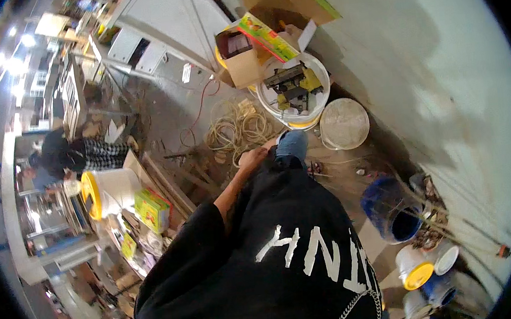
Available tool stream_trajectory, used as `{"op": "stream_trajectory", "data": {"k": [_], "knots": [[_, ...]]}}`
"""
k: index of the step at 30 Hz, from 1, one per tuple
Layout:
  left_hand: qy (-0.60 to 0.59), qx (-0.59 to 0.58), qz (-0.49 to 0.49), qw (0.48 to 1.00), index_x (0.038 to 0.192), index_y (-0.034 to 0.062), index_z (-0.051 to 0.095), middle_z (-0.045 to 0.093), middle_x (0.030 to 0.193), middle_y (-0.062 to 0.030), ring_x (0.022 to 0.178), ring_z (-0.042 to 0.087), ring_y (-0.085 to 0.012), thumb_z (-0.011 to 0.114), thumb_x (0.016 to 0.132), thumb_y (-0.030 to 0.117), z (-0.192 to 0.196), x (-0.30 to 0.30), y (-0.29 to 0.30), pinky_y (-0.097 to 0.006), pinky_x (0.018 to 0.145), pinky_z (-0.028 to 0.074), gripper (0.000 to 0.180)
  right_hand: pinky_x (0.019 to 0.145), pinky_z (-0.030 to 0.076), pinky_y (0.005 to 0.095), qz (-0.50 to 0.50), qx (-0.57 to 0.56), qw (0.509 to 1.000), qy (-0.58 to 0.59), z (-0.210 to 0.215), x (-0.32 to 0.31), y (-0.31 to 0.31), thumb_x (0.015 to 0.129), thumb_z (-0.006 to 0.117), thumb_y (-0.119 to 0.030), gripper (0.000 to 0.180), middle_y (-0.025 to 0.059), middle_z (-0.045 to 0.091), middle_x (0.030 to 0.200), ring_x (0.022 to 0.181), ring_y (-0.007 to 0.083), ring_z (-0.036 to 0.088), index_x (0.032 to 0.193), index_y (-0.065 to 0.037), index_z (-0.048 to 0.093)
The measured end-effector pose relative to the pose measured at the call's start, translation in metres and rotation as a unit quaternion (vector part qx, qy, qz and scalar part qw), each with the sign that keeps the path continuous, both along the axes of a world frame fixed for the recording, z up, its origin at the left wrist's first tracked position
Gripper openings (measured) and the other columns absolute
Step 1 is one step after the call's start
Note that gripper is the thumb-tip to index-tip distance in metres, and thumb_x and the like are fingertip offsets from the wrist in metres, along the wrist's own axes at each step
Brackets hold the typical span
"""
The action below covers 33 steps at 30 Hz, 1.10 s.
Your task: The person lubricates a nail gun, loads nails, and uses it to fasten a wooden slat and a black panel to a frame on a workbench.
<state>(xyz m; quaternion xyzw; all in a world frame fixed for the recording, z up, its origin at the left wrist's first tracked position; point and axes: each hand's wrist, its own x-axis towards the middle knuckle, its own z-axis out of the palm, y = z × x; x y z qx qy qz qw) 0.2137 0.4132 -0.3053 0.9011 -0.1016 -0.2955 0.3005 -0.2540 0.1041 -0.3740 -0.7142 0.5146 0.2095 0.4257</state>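
Note:
My left hand (254,158) reaches forward from a black sleeve, beside my knee in blue jeans (293,143). Its fingers look curled in against the edge of my black shirt (254,219); what they hold, if anything, is hidden. My right hand does not show. Just past the left hand, a loose coil of pale hose (238,128) lies on the floor. Beyond my knee stands a white bucket (326,89) with dark nail guns (290,86) and yellowish parts in it. A round white bucket lid (345,123) lies to its right.
Open cardboard boxes (241,62) stand behind the bucket. A pale wall (427,70) runs along the right, with a blue drum (389,212) and several buckets (416,267) near it. At left are a white yellow-lidded bucket (118,187), boards (161,184) and a bending person (65,155).

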Motion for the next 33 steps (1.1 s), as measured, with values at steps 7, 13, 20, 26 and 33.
{"op": "stream_trajectory", "data": {"k": [7,13,20,26,33], "knots": [[0.039,0.044,0.130,0.990,0.113,-0.0012,0.065,0.068,0.109,-0.0164,0.100,0.064,-0.0299,0.056,0.095,0.031,-0.031,-0.058,0.065,-0.039,0.084,0.049,0.038,0.060,0.047,0.0404,0.066,-0.083,0.994,0.024,0.017,0.060,-0.093,0.076,0.072,-0.026,0.032,0.0146,0.059,0.075,0.067,0.0280,0.057,0.086,0.002,0.061],[0.080,0.032,0.295,0.952,0.104,0.0011,0.065,0.067,0.095,-0.0188,0.091,0.063,-0.0372,0.051,0.091,0.033,0.036,-0.088,0.122,-0.045,0.079,0.049,0.037,0.063,0.047,0.0410,0.144,-0.166,0.975,-0.035,0.041,0.220,-0.148,0.074,0.073,-0.027,0.035,0.0159,0.061,0.078,0.070,0.0290,0.059,0.089,0.002,0.062],[0.161,-0.032,0.477,0.863,0.095,-0.0004,0.068,0.066,0.104,-0.0229,0.100,0.061,-0.0412,0.048,0.084,0.029,0.007,-0.087,0.209,-0.048,0.087,0.048,0.037,0.066,0.048,0.0416,0.263,-0.198,0.934,-0.138,0.080,0.479,-0.065,0.071,0.075,-0.028,0.040,0.0174,0.063,0.082,0.075,0.0301,0.061,0.093,0.002,0.063],[0.075,-0.053,0.492,0.866,0.106,0.0000,0.066,0.064,0.111,-0.0223,0.108,0.058,-0.0393,0.047,0.088,0.032,-0.026,0.026,0.336,-0.045,0.093,0.045,0.041,0.068,0.048,0.0421,0.396,-0.194,0.887,-0.138,0.069,0.632,0.094,0.069,0.077,-0.030,0.044,0.0187,0.065,0.086,0.079,0.0310,0.062,0.096,0.002,0.063],[0.018,-0.183,0.633,0.752,0.106,0.0004,0.065,0.068,0.098,-0.0177,0.092,0.065,-0.0328,0.049,0.090,0.030,-0.026,0.061,0.452,-0.040,0.081,0.050,0.038,0.071,0.049,0.0428,0.645,-0.075,0.758,-0.069,0.053,0.686,0.236,0.066,0.078,-0.031,0.050,0.0202,0.067,0.090,0.083,0.0321,0.064,0.100,0.002,0.064]]}}
